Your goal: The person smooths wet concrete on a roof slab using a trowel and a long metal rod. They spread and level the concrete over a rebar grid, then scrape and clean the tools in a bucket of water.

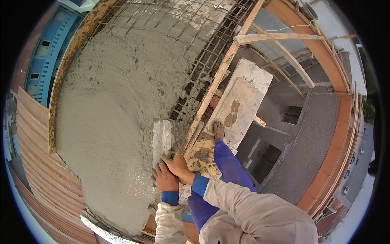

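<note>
A cement-smeared float (162,140), pale and long with a raised bar along it, lies on the wet concrete (109,118) beside the wooden form edge. Both my hands meet at its near end. My left hand (165,179) is closed there, its fingers dirty with grey cement. Close against it on the right, my right hand (178,166) is closed on the same end. The fingertips are partly hidden, so the exact grip is hard to see. Smooth, shiny concrete spreads to the left of the float; rougher concrete lies farther off.
Steel reinforcing mesh (174,28) shows at the far end, and a rebar cage (211,51) runs along a timber form board (215,87). My sandalled foot (219,131) stands on a plywood plank (248,93). Right of it, a drop opens to a lower floor (300,134).
</note>
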Motion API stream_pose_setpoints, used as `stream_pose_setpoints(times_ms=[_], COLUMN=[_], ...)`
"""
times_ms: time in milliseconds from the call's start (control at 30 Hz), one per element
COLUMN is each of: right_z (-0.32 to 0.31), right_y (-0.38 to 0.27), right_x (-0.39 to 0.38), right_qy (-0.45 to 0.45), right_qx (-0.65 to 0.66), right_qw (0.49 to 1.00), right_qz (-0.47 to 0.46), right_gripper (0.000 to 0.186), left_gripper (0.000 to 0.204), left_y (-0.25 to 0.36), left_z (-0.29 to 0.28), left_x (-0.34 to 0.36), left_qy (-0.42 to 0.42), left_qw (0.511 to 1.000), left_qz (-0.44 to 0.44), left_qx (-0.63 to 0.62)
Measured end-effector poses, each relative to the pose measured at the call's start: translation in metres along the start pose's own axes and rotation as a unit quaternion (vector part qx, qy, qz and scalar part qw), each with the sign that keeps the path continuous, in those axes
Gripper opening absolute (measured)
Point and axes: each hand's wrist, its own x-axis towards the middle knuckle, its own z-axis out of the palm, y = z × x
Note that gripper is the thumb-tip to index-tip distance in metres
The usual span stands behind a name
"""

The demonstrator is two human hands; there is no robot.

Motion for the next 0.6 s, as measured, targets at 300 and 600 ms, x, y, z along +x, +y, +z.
stream_pose_setpoints(times_ms=[300, 600], right_z=[-0.187, -0.469], right_y=[-0.023, 0.072], right_x=[0.108, 0.132], right_qy=[-0.09, 0.123], right_qx=[0.03, -0.131], right_qw=[0.989, 0.98], right_qz=[-0.111, 0.083], right_gripper=[0.029, 0.018], left_gripper=[0.069, 0.047], left_y=[-0.016, -0.018], left_z=[-0.01, -0.022], left_x=[0.018, 0.034], left_qy=[0.012, -0.148], left_qw=[0.999, 0.987], left_qz=[0.037, -0.019], left_qx=[-0.015, -0.066])
